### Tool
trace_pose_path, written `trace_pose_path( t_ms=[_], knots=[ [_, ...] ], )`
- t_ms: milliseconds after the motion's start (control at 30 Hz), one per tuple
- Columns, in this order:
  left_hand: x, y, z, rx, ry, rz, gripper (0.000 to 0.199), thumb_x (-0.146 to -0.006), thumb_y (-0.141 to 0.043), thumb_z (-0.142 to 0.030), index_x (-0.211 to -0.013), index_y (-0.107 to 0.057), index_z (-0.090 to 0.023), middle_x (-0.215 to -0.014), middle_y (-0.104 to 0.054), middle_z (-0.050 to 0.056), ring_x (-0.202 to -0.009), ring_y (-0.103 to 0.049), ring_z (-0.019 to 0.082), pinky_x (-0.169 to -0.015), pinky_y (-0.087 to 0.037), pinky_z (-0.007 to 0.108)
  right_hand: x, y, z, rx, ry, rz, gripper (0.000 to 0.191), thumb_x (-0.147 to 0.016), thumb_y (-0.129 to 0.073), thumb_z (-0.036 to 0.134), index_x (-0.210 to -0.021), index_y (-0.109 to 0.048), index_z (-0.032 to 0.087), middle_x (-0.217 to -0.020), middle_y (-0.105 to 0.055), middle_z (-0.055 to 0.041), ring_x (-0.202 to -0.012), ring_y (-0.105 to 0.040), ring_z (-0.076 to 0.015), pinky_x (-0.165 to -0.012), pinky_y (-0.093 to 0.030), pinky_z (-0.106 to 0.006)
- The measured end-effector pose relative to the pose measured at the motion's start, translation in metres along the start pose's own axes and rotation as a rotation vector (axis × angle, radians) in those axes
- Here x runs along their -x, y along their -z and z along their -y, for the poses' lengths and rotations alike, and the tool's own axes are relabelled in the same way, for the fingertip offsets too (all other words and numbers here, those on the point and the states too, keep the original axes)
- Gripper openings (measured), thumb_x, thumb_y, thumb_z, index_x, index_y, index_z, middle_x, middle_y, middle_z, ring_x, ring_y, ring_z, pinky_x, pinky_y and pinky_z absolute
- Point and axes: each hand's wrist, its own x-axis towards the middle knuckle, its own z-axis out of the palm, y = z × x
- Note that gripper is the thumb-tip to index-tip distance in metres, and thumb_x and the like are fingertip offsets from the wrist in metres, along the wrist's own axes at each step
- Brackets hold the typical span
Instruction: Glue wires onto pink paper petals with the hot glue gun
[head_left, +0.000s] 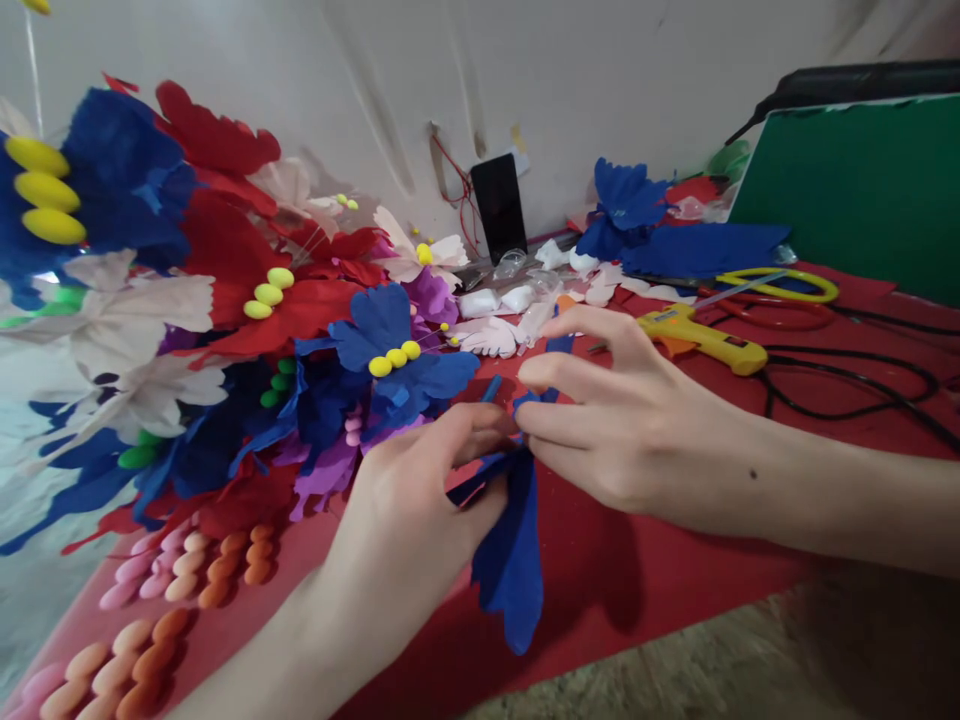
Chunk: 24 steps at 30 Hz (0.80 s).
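Note:
A dark blue scalloped butterfly wing piece (514, 560), cut from paper or fabric, hangs over the red tabletop. My left hand (420, 500) is closed on it, thumb and fingers gripping its gathered upper part. From the other side my right hand (607, 420) pinches the same piece at its narrow top, its fingertips near those of my left. A blue strip (559, 355) shows behind the right fingers. Where exactly the fingertips press is partly hidden. Just left of my hands is a finished blue butterfly (405, 390) with a yellow beaded body (395, 358).
Many red, white, purple and blue butterflies (262, 290) crowd the left side. Rows of orange and pink oval beads (221, 570) lie at front left. A yellow glue gun (705, 340), scissors (795, 283) and black cable (855, 400) are right; a phone (499, 208) leans behind.

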Motion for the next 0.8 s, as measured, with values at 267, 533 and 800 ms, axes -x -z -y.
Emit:
trace_pose_path(
  t_ms=[267, 533, 800],
  knots=[
    [-0.007, 0.005, 0.000, 0.186, 0.210, 0.169, 0.011, -0.072, -0.057, -0.014, -0.080, -0.058, -0.022, -0.064, -0.071, -0.007, -0.059, -0.068, 0.014, -0.055, -0.050, 0.019, 0.001, -0.002, -0.009, -0.046, 0.085, 0.059, 0.030, -0.084, -0.044, 0.002, -0.061, -0.059, 0.016, -0.064, -0.054, 0.0017, -0.088, -0.053, -0.0152, -0.098, -0.037, -0.039],
    [-0.008, 0.013, -0.001, 0.160, 0.202, 0.076, 0.022, -0.073, -0.058, -0.018, -0.093, -0.064, -0.023, -0.079, -0.073, -0.007, -0.070, -0.068, 0.012, -0.067, -0.052, 0.018, 0.000, 0.004, -0.026, -0.020, 0.106, 0.088, 0.038, -0.089, -0.037, 0.006, -0.059, -0.056, 0.016, -0.068, -0.055, 0.0003, -0.092, -0.052, -0.0155, -0.102, -0.030, -0.043],
    [-0.006, 0.020, -0.003, 0.189, 0.218, 0.134, 0.022, -0.072, -0.062, -0.023, -0.093, -0.069, -0.027, -0.076, -0.073, -0.007, -0.067, -0.068, 0.012, -0.056, -0.053, 0.014, -0.002, 0.015, -0.030, -0.045, 0.132, 0.121, 0.042, -0.092, -0.032, 0.009, -0.059, -0.057, 0.018, -0.072, -0.059, 0.0007, -0.095, -0.051, -0.0150, -0.102, -0.031, -0.044]
  ],
)
